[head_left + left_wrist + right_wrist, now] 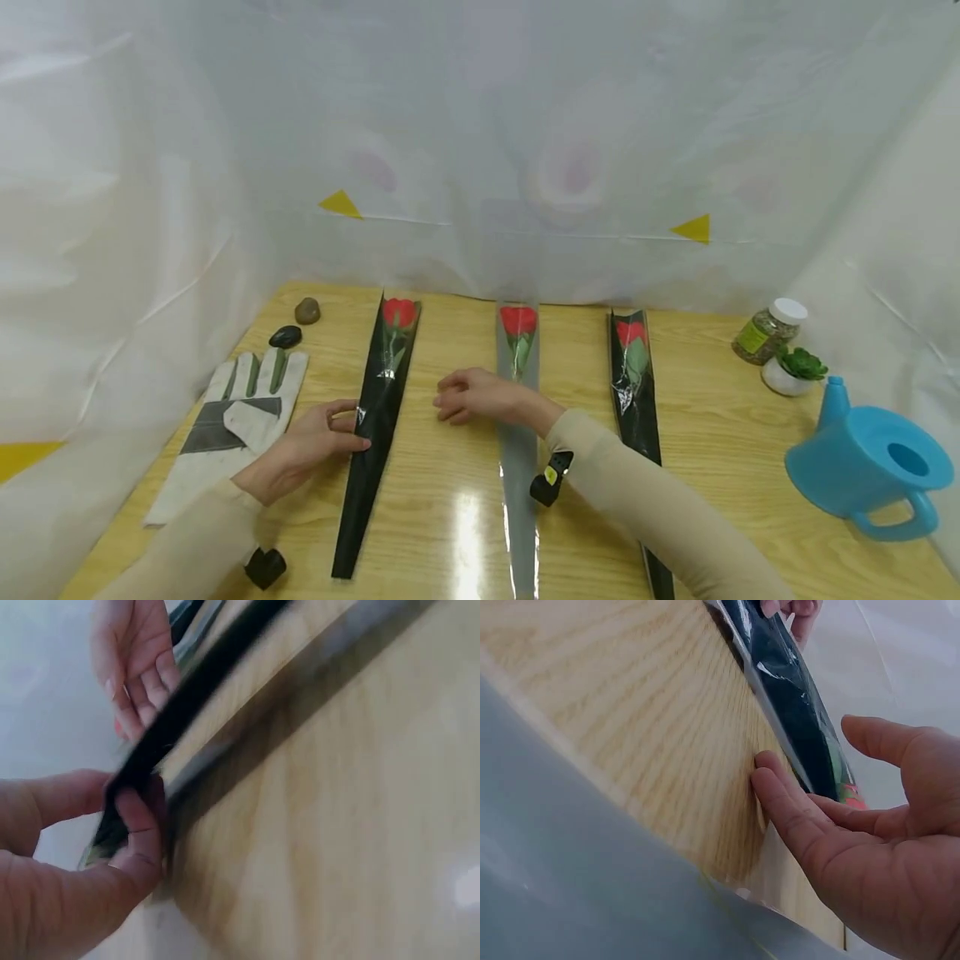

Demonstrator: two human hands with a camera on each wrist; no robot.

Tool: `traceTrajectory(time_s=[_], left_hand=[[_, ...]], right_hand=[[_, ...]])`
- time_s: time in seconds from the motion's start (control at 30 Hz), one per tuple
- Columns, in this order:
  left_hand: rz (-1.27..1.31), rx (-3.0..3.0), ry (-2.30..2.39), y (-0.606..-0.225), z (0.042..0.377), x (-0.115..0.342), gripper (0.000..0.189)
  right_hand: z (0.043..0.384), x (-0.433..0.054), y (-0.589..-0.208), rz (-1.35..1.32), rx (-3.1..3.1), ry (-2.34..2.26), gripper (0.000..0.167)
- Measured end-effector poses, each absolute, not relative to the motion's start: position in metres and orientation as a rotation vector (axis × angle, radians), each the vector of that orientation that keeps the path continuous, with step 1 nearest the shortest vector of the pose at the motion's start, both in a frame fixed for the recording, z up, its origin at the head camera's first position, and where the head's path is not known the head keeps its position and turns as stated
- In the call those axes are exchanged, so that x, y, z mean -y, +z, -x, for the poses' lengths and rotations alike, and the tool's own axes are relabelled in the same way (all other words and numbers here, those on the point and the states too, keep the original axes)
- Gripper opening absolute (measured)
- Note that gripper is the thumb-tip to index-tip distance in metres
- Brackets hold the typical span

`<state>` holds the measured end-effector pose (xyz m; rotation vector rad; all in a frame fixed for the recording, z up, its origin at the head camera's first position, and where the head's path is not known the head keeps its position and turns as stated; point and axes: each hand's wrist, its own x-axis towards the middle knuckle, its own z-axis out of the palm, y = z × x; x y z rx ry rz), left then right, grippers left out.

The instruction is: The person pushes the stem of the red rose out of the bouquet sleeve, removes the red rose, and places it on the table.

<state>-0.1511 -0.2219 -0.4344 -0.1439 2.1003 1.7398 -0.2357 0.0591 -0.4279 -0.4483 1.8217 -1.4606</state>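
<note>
A red rose in a black sleeve lies left of centre, its bloom pointing away. My left hand grips the sleeve's left side near its middle, thumb on top and fingers beneath; the left wrist view shows the pinch with blur. My right hand reaches across a second rose in a grey sleeve, partly covering it. Its fingers are slightly bent and hold nothing, pointing toward the black-sleeved rose, apart from it. A third rose in a black sleeve lies at right, partly behind my right forearm.
On the left lie a work glove, a black stone and a brown stone. At right stand a lidded jar, a small potted succulent and a blue watering can. Pale sheeting surrounds the wooden table.
</note>
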Motion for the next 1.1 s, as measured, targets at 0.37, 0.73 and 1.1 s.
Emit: traceTrajectory(time_s=[0.37, 0.73, 1.1], left_hand=[[-0.024, -1.862, 1.946, -0.432, 0.135, 0.204, 0.071], [-0.157, -1.786, 1.925, -0.422, 0.127, 0.189, 0.075], [-0.126, -2.079, 1.693, -0.414, 0.137, 0.182, 0.071]], right_hand=[[0.230, -0.047, -0.433, 0.382, -1.555, -1.545, 0.056], [0.232, -0.045, -0.431, 0.134, -1.497, -1.954, 0.036], [0.234, -0.058, -0.421, -0.004, -1.574, -2.270, 0.023]])
